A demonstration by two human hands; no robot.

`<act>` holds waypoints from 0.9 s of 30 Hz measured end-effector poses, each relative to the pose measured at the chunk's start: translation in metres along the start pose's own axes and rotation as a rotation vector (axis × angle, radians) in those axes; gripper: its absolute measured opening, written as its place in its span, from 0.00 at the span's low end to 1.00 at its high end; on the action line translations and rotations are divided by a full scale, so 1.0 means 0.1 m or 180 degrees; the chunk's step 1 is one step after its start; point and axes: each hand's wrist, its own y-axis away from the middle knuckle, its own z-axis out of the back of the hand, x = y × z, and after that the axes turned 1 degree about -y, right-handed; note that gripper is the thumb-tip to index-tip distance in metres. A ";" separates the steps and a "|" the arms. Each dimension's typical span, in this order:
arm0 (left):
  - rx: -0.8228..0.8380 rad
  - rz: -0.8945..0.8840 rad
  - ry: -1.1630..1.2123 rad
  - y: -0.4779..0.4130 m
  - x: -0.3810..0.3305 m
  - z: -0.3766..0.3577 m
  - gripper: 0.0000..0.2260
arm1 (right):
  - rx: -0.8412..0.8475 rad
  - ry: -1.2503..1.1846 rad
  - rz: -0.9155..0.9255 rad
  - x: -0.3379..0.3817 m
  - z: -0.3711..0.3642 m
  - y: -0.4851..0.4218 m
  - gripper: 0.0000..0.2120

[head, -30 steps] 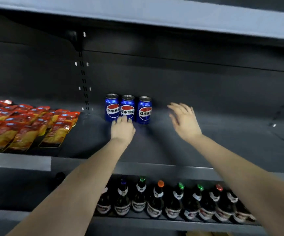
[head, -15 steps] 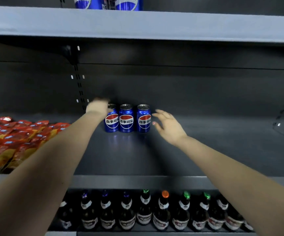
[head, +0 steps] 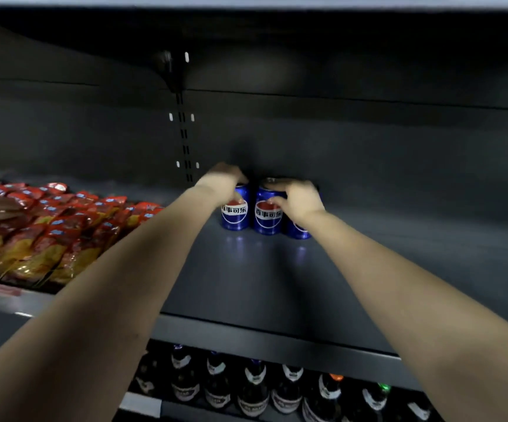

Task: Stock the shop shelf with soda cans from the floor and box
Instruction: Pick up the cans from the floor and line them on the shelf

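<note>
Now left hand [head: 224,184] fingers wrap left can [head: 236,215]; right hand [head: 299,200] fingers pinch middle can [head: 267,217].

Bare left hand [head: 220,185], bare right hand [head: 300,201]

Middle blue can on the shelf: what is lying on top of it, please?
The right hand grips the middle can: fingers lie across its top, thumb on its label. Only a strip of silver lid shows behind them; the rest is covered.
</note>
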 end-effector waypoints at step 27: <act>-0.0287 0.0156 -0.0219 1.12 -0.22 0.85 0.20 | -0.1224 -0.0312 -0.0642 0.23 1.15 1.12 0.18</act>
